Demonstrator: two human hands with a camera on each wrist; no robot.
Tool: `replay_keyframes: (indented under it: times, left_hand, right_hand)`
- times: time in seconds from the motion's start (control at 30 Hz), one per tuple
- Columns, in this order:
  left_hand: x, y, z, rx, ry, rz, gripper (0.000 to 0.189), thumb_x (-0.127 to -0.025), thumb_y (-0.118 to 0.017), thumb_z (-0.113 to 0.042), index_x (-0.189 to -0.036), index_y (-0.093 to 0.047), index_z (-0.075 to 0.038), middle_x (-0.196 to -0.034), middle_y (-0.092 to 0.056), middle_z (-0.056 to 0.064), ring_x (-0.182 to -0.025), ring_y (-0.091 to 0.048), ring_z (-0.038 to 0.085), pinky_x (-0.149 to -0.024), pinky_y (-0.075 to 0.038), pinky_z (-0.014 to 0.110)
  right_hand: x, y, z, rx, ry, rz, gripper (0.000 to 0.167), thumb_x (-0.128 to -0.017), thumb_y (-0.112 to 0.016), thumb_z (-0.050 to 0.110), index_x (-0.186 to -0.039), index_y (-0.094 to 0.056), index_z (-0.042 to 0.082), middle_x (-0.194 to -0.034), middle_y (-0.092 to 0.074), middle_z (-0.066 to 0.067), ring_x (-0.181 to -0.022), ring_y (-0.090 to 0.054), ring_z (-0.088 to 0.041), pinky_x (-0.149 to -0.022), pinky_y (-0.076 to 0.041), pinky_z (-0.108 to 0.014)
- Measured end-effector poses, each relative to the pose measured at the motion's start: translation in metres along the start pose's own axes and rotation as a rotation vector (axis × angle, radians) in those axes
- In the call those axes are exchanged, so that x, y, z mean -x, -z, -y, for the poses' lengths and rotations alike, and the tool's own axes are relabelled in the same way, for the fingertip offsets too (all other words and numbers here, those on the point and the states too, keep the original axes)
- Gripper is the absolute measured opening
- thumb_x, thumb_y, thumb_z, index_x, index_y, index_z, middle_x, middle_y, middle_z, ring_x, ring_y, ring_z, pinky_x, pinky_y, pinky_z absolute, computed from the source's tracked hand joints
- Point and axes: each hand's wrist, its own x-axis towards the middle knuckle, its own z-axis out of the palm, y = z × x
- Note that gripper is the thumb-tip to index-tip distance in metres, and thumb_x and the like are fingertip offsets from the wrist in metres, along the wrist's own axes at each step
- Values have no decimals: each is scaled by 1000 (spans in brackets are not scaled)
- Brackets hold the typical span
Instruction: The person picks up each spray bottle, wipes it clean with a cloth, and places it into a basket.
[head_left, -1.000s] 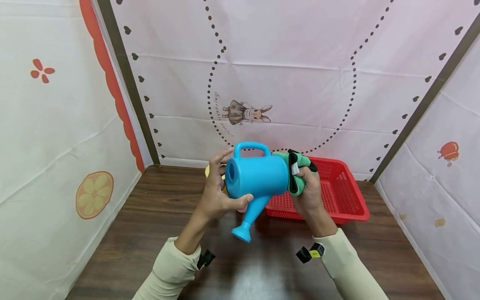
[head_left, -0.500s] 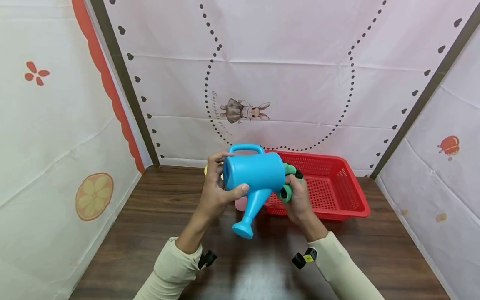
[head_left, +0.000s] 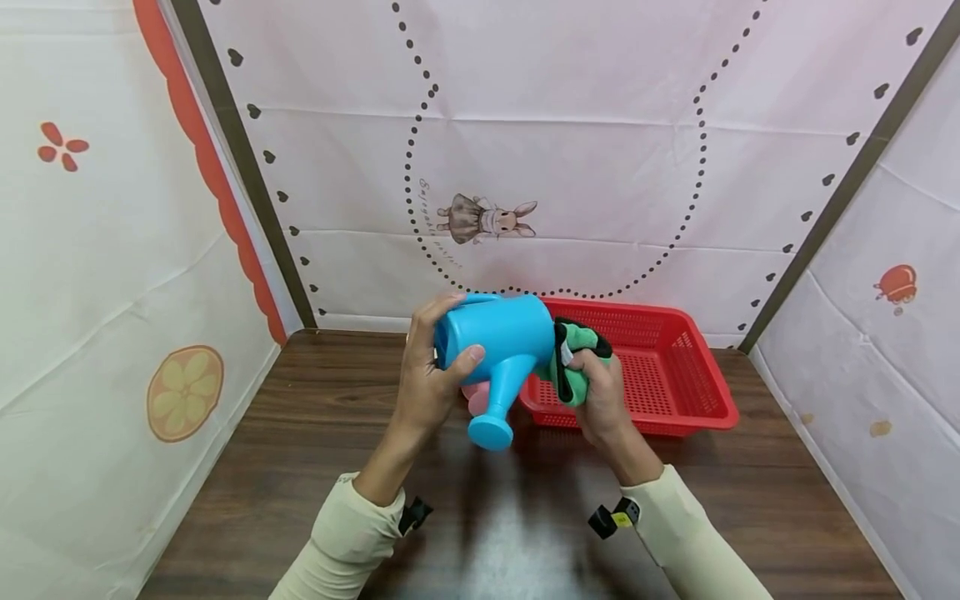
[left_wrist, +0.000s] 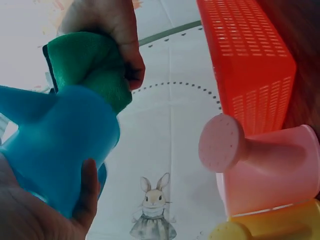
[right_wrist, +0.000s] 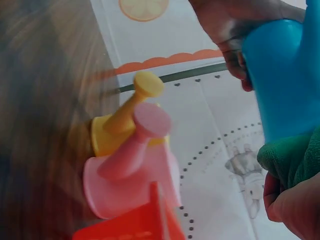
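Observation:
A blue toy watering can (head_left: 502,333) is held on its side above the table, its sprinkler head pointing down toward the front. My left hand (head_left: 427,375) grips its open end, thumb on the near side and fingers round the far side. In my right hand (head_left: 603,396) is a bunched green cloth (head_left: 576,358) with black edging. The cloth lies against the base of the can, as the left wrist view also shows with the green cloth (left_wrist: 90,65) at the can's end. The can's handle is mostly hidden behind its body.
Behind the hands, a red perforated basket (head_left: 693,375) stands on the dark wooden table (head_left: 330,417). Beside it are a pink watering can (right_wrist: 130,170) and a yellow watering can (right_wrist: 112,130), largely hidden in the head view. Printed fabric walls (head_left: 585,183) enclose the table.
The blue can has turned so its handle rolled back and its sprinkler head faces nearer, shifting slightly left. The right hand with the cloth moved left, and the cloth changed position against the base.

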Motion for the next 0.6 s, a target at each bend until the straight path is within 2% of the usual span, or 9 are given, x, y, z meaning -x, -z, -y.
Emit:
replay_keyframes:
  times: [0.07,0.17,0.27,0.37,0.47,0.53,0.6]
  left_hand:
    - [1,1,-1,3,20,49,73,-100,-72,-63,-163,-52,-30,-169,-46,12,-146,-53,47,-104,-60,76]
    - [3,6,-4,5,34,134,86,-95,-70,-80,-165,-50,-33,-170,-45,11,-146,-53,49,-103,-60,78]
    - [3,10,-3,30,-17,224,104,-89,-74,-84,-171,-44,-28,-171,-43,15,-148,-50,51,-106,-57,78]
    - [0,15,0,49,-96,322,122,-84,-81,-82,-176,-33,-17,-174,-37,20,-152,-45,52,-111,-54,79]
    - [-2,20,1,41,-147,393,127,-80,-97,-53,-178,-26,-13,-176,-34,22,-156,-43,51,-116,-52,77]
    - [-2,22,1,30,-162,394,126,-77,-101,-31,-178,-27,-12,-177,-36,22,-156,-45,52,-117,-53,76]
    - [-1,23,1,26,-172,363,126,-69,-100,-6,-175,-33,-12,-174,-42,22,-152,-51,51,-114,-56,74]
  right_hand:
    - [-4,1,4,-1,24,-4,16,-98,-47,6,-87,-54,15,-83,-53,3,-74,-51,-12,-65,-48,-22]
    - [-9,2,9,-15,50,-8,20,-98,-46,6,-83,-53,16,-78,-52,4,-69,-48,-11,-62,-44,-21]
    - [-13,4,12,-22,57,-15,22,-99,-44,6,-82,-54,16,-77,-52,4,-69,-48,-11,-63,-44,-22]
    - [-14,6,12,-32,47,-19,24,-100,-43,7,-82,-55,16,-77,-53,4,-70,-49,-10,-64,-44,-21]
    - [-16,8,12,-29,25,-20,26,-102,-42,9,-82,-55,17,-78,-53,5,-71,-50,-10,-66,-46,-21]
    - [-16,8,10,-32,1,-20,25,-103,-42,10,-83,-55,17,-78,-53,4,-72,-50,-11,-67,-47,-21]
    - [-16,8,8,-41,-26,-15,24,-104,-42,10,-86,-55,16,-80,-53,4,-74,-51,-11,-69,-48,-21]
